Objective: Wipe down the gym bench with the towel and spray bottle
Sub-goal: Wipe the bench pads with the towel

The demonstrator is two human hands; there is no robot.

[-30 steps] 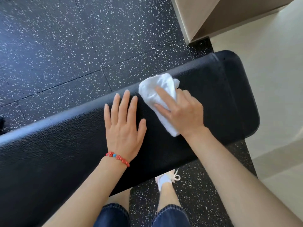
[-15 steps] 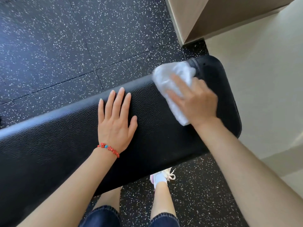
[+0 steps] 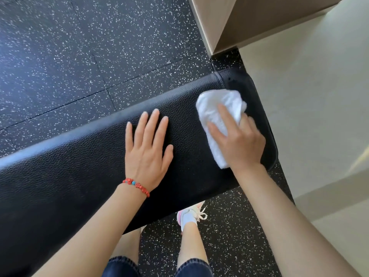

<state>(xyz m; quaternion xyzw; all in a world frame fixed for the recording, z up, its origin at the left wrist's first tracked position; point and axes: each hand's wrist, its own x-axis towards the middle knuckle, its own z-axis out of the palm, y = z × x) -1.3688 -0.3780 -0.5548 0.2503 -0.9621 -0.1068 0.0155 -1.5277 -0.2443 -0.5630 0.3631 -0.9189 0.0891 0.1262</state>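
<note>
A black padded gym bench (image 3: 69, 176) runs from the lower left to the right, ending in a rounded end near the wall. A bunched white towel (image 3: 215, 108) lies on the pad close to that end, and my right hand (image 3: 239, 144) is pressed on it, fingers gripping the cloth. My left hand (image 3: 147, 152) rests flat on the pad to the left of the towel, fingers spread, a red bead bracelet on its wrist. No spray bottle is in view.
Black speckled rubber floor tiles (image 3: 79, 56) lie beyond and under the bench. A beige wall (image 3: 309, 96) stands just past the bench's right end, with a beige column corner (image 3: 229, 21) at the top. My feet in white shoes (image 3: 189, 216) stand below the bench.
My right hand has slid the towel along the pad from beside my left hand to the bench's right end, then slightly back toward me. My left hand stays flat on the pad.
</note>
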